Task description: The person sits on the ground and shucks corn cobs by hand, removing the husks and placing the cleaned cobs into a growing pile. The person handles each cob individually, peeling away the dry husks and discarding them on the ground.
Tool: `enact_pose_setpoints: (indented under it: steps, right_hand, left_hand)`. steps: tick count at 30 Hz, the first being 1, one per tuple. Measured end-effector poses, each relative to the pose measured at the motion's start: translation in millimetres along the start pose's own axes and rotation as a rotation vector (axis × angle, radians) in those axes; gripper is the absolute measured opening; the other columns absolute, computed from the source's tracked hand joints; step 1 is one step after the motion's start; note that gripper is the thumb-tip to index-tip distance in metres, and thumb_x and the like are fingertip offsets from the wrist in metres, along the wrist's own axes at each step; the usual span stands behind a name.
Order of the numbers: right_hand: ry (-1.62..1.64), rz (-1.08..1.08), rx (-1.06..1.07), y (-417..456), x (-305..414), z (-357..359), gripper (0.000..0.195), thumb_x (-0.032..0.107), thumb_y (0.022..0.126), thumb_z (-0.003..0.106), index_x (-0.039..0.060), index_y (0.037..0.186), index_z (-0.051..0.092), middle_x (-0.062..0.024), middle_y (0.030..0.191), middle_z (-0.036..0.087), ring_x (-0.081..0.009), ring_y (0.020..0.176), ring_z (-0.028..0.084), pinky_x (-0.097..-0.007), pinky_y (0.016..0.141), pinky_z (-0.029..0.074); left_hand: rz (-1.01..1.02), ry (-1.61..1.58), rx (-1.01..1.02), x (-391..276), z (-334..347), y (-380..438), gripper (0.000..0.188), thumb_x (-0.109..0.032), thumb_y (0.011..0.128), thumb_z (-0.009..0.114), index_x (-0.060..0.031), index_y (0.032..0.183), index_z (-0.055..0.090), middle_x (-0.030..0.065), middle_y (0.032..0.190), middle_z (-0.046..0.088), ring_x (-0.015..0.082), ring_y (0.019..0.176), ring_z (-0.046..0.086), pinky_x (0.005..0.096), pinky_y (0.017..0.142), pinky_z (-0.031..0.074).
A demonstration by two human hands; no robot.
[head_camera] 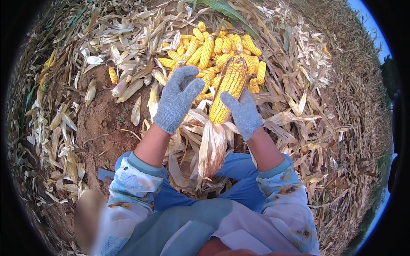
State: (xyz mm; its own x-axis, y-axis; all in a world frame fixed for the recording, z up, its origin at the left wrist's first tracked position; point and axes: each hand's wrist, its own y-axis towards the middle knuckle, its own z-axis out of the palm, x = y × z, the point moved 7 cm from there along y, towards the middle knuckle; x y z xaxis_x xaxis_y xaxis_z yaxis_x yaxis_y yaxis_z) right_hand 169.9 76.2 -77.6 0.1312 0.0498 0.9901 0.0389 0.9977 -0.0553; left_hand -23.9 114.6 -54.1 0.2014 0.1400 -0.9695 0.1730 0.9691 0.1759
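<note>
My right hand [242, 112], in a grey knitted glove, grips a large yellow ear of corn [231, 86] with the thumb across its near side. The ear tilts up and away, its kernels bare on the side facing me. Pale dry husk [211, 150] trails below its near end, with brown silk at the bottom. To the left of the ear is my left hand [179, 96], also gloved, thumb and fingers apart with nothing visible between them. Just beyond both hands lies a pile of husked yellow corn ears [205, 52], partly hidden by them.
Loose dry husks [189, 137] cover the ground between my blue-clad legs [237, 169]. Bare reddish soil [102, 118] shows at the left, with a single corn ear [112, 75] beyond it. A green leaf [224, 11] lies past the pile; dry stalks [349, 112] spread along the right.
</note>
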Motion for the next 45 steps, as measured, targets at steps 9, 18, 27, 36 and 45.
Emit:
enact_pose_setpoints:
  steps: [9, 18, 27, 36, 45]
  right_hand:
    - [0.011, 0.204, 0.424, -30, -10, 58, 0.054, 0.017, 0.098, 0.065, 0.0006, 0.144, 0.042, -0.0079, 0.129, 0.058, -0.0158, 0.117, 0.057, -0.0326, 0.1, 0.05]
    - [0.246, 0.282, 0.483, -31, -16, 62, 0.06, 0.024, 0.099, 0.065, -0.0005, 0.147, 0.039, -0.0075, 0.129, 0.058, -0.0165, 0.116, 0.058, -0.0327, 0.1, 0.049]
    - [-0.542, 0.006, 0.328, -28, -3, 64, 0.066, 0.027, 0.091, 0.075, -0.006, 0.138, 0.041, -0.0167, 0.127, 0.059, -0.02, 0.114, 0.059, -0.0345, 0.099, 0.048]
    - [-0.157, 0.152, 0.485, -36, -10, 66, 0.062, 0.015, 0.096, 0.064, -0.0011, 0.149, 0.036, -0.0082, 0.137, 0.055, -0.0167, 0.123, 0.053, -0.0326, 0.108, 0.042]
    - [-0.044, 0.244, 0.601, -40, -14, 72, 0.065, 0.018, 0.099, 0.062, 0.0009, 0.153, 0.031, -0.0082, 0.144, 0.05, -0.0166, 0.129, 0.049, -0.0335, 0.112, 0.038]
  left_hand:
    - [-0.129, -0.209, 0.194, 18, 29, -7, 0.062, -0.028, 0.094, 0.073, 0.0041, 0.139, 0.046, 0.0118, 0.124, 0.063, 0.0148, 0.112, 0.061, 0.0297, 0.093, 0.052]
    - [-0.17, -0.329, 0.076, 76, 9, -1, 0.045, -0.026, 0.108, 0.045, 0.0044, 0.142, 0.046, 0.0171, 0.141, 0.054, 0.0214, 0.129, 0.052, 0.0339, 0.11, 0.041]
    - [0.051, 0.162, -0.164, 69, -10, -1, 0.044, -0.019, 0.106, 0.037, 0.0044, 0.143, 0.045, 0.0265, 0.145, 0.048, 0.0373, 0.137, 0.045, 0.042, 0.119, 0.032]
    - [0.25, 0.403, 0.012, 34, -8, 0, 0.033, -0.011, 0.106, 0.042, 0.0, 0.134, 0.053, 0.0107, 0.129, 0.061, 0.0171, 0.115, 0.061, 0.0309, 0.102, 0.048]
    - [0.058, -0.107, -0.017, 43, -6, 7, 0.04, -0.036, 0.107, 0.047, -0.0024, 0.12, 0.063, 0.0066, 0.107, 0.069, 0.0127, 0.092, 0.066, 0.0274, 0.084, 0.055]
